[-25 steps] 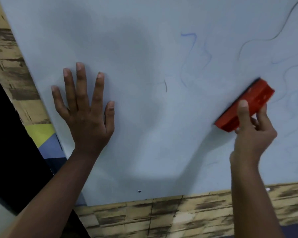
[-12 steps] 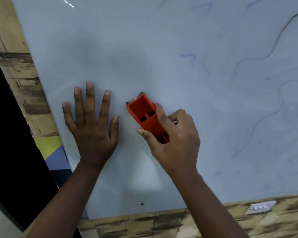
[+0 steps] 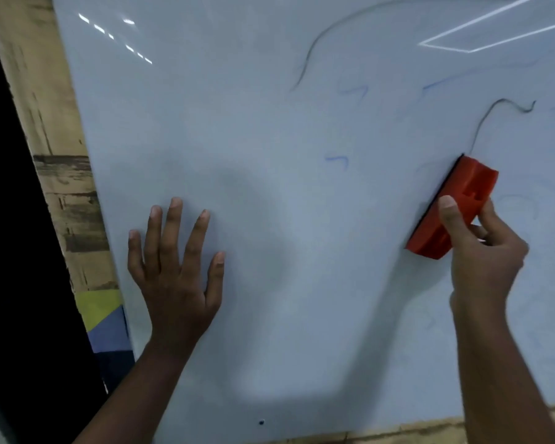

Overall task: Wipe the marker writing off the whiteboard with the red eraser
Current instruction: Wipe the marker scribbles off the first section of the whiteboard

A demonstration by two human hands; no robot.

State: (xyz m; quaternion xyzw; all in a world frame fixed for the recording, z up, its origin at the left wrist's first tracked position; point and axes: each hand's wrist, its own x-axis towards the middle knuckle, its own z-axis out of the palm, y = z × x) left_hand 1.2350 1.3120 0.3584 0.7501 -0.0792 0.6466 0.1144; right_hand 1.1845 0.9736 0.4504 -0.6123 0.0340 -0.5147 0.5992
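Note:
The whiteboard (image 3: 269, 123) fills most of the view. Thin dark marker lines (image 3: 491, 112) and faint blue strokes (image 3: 337, 160) remain on its upper right part. My right hand (image 3: 481, 248) grips the red eraser (image 3: 455, 203) with thumb on the near side and fingers behind, its dark felt edge pressed against the board just below the end of a dark line. My left hand (image 3: 177, 261) lies flat on the board at lower left, fingers spread and straight.
A wood-patterned wall (image 3: 58, 174) borders the board on the left and below. A dark opening (image 3: 10, 251) lies at far left. A yellow and blue panel (image 3: 104, 318) sits beside the board's lower left edge. Ceiling light reflections (image 3: 494, 30) show at top right.
My right hand has swept the eraser from beside my left hand back to the right side of the board. My left hand stays flat in place.

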